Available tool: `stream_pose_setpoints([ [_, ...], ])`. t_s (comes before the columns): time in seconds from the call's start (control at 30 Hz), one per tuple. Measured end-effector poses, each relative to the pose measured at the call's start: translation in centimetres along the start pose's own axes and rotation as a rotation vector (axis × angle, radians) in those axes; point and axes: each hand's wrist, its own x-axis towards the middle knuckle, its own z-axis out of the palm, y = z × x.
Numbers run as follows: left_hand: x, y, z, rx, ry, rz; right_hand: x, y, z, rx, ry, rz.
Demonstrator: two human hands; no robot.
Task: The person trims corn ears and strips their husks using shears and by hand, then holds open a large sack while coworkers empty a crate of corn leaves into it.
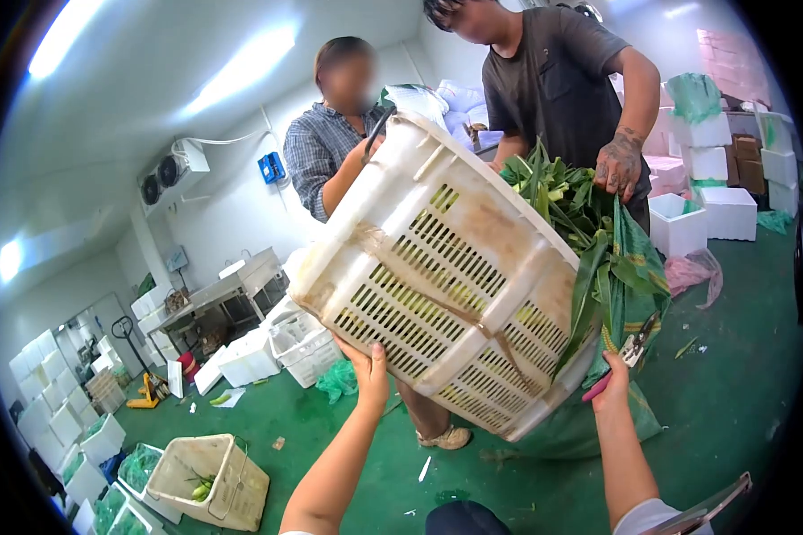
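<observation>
A large, dirty white plastic crate [437, 294] with slotted walls is tilted in front of me. My left hand [366, 374] grips its lower left edge, thumb against the slots. Long green leaves [558, 192] spill over the crate's far right rim, by the mouth of a green woven bag [647, 267]. In my right hand [611, 388] is a pair of pruning shears [635, 343] with a pink handle, beside the crate's lower right corner and the bag. Whether that hand also touches the crate is hard to tell.
A person in a plaid shirt [308, 156] holds the crate's handle; another in a dark T-shirt [553, 89] has a hand at the leaves and bag. A smaller crate [250, 490] stands lower left. Foam boxes [732, 214], a pallet jack [147, 388] and scraps lie around the green floor.
</observation>
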Motion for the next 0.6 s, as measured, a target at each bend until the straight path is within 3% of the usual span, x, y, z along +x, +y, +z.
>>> stream_pose_setpoints([
  [0.6,-0.8,3.1,0.4,-0.099,-0.004,-0.014,1.4,0.7,1.6,-0.074,0.052,-0.068],
])
